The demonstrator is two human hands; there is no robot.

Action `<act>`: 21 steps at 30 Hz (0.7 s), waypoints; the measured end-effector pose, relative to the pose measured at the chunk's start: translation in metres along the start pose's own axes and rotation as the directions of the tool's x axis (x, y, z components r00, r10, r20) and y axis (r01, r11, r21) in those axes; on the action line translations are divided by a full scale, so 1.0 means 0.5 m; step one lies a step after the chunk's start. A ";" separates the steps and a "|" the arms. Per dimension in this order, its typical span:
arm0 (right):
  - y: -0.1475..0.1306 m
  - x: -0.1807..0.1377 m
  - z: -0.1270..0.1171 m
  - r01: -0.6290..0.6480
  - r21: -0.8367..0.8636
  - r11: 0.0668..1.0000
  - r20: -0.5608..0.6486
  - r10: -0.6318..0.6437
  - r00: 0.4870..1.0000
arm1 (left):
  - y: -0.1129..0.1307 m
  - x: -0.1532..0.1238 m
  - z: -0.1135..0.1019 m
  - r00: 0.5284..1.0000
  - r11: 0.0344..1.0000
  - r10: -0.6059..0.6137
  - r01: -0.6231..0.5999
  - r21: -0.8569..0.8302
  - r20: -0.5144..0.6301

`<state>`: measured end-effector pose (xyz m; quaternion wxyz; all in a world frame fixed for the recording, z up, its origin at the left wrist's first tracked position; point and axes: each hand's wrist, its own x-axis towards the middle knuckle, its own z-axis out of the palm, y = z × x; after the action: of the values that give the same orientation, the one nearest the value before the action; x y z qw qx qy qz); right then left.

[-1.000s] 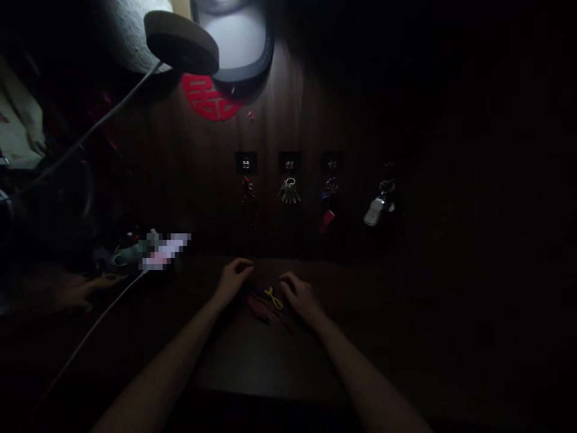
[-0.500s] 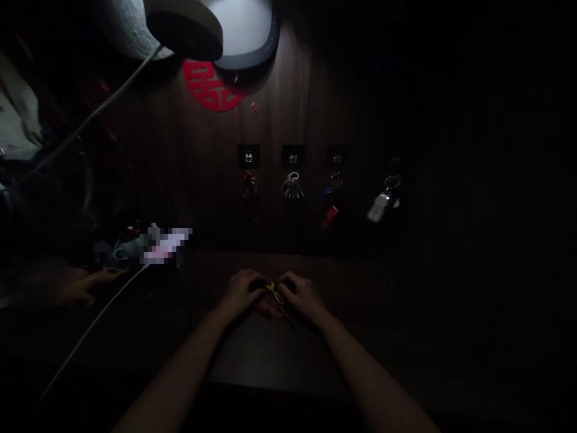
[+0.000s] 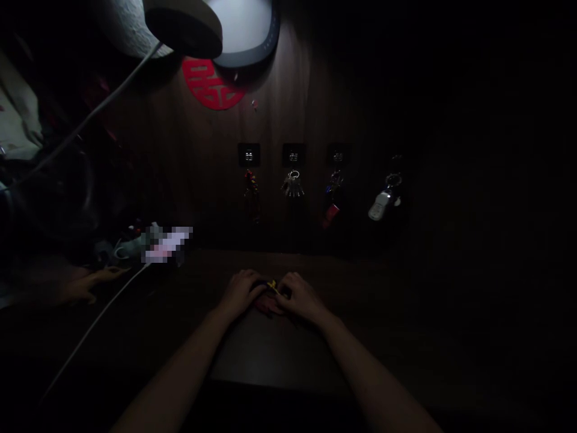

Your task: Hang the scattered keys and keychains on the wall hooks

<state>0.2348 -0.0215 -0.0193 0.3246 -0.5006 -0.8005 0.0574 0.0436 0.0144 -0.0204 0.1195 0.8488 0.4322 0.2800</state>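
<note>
In dim light, my left hand (image 3: 243,291) rests low over the dark tabletop with its fingers curled inward. Something dark lies at its fingertips, too dim to name. My right hand (image 3: 301,297) faces it, thumb and fingers pinched on one end of a thin yellow band (image 3: 273,285). The band bridges the gap between both hands. Just below it, a crumpled reddish thing (image 3: 269,305) lies between my hands; its kind is unclear in the dark.
Key bunches (image 3: 293,183) and a grey remote fob (image 3: 381,205) hang from wall hooks. A pixelated bright screen (image 3: 166,243) with a white cable (image 3: 97,319) is at left, beside what looks like another person's hand (image 3: 85,285). A red paper-cut (image 3: 211,90) is above.
The yellow band showed an open loop before; now only a short, narrow stretch is visible. My right fingers have moved slightly left and down onto it. My left hand is almost unmoved.
</note>
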 end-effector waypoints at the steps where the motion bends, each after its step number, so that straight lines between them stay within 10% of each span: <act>1: 0.000 0.001 0.000 -0.011 0.010 1.000 -0.010 0.011 1.000 | 0.000 0.001 0.000 1.000 1.000 0.006 -0.006 0.011 -0.006; 9: 0.000 0.013 -0.013 -0.234 0.367 0.900 -0.146 0.304 0.941 | 0.018 0.012 -0.009 0.974 0.919 -0.187 0.128 -0.372 -0.127; 15: 0.001 0.020 -0.013 -0.209 0.645 0.735 -0.131 0.376 0.917 | 0.039 0.016 -0.021 0.943 0.507 -0.329 0.225 -0.832 0.055; 21: -0.001 0.024 -0.016 -0.271 0.777 0.568 -0.054 0.489 0.871 | 0.051 0.013 -0.026 0.941 0.232 -0.281 0.258 -0.938 0.189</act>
<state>0.2357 -0.0136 -0.0073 0.5837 -0.4863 -0.5254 0.3831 0.0559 0.0038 0.0039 0.6429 0.5180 0.3194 0.4651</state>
